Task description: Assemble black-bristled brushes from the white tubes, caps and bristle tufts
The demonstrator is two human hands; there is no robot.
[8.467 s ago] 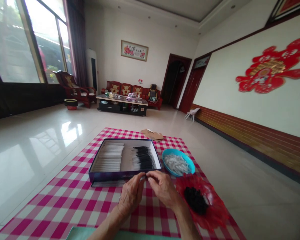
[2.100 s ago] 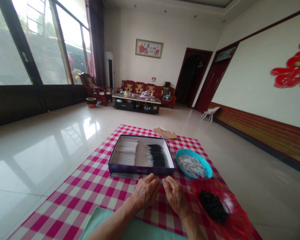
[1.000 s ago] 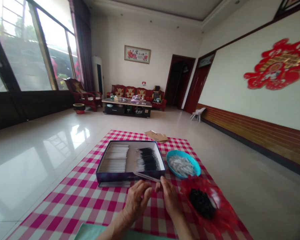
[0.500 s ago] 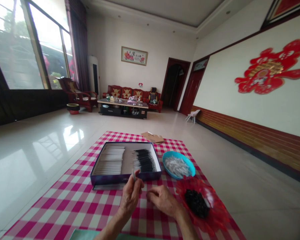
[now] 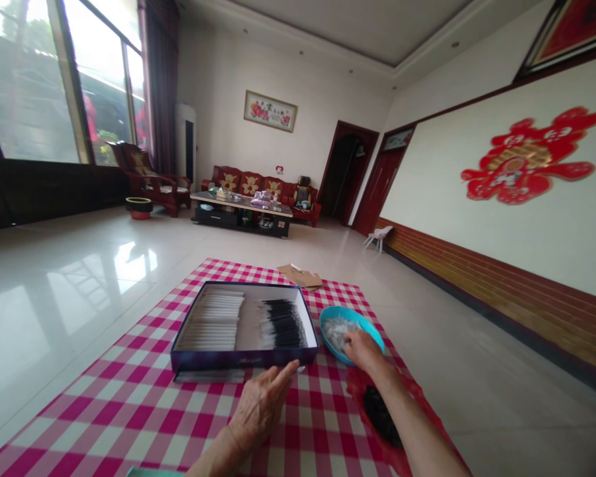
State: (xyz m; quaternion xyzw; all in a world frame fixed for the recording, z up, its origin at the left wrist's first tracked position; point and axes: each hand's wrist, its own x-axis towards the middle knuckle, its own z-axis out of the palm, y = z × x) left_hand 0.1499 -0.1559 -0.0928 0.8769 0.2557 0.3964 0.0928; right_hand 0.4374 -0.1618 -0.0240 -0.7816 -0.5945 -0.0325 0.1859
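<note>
My left hand [image 5: 264,401] is closed in front of the box, index finger stretched along a slim translucent piece [image 5: 300,370] whose pale end pokes past the fingertips. The rest of that piece is hidden. My right hand [image 5: 363,348] reaches into a blue bowl [image 5: 375,329] of small clear-white plastic pieces [image 5: 336,328], its fingers bent together among them; what they grip is hidden. A shallow dark-blue box [image 5: 198,361] holds a row of white tubes [image 5: 213,319] at left and thin black sticks [image 5: 284,323] with translucent ends at right.
Below my right forearm stands a red wavy-rimmed dish [image 5: 360,404] of small black parts [image 5: 380,417]. Clear thin rods [image 5: 208,376] lie along the box's front. Brown cardboard [image 5: 300,276] rests at the far edge of the checked tablecloth [image 5: 144,391].
My right hand has moved from beside my left hand up and right into the blue bowl. My left hand has turned palm down and the slim piece now points rightward.
</note>
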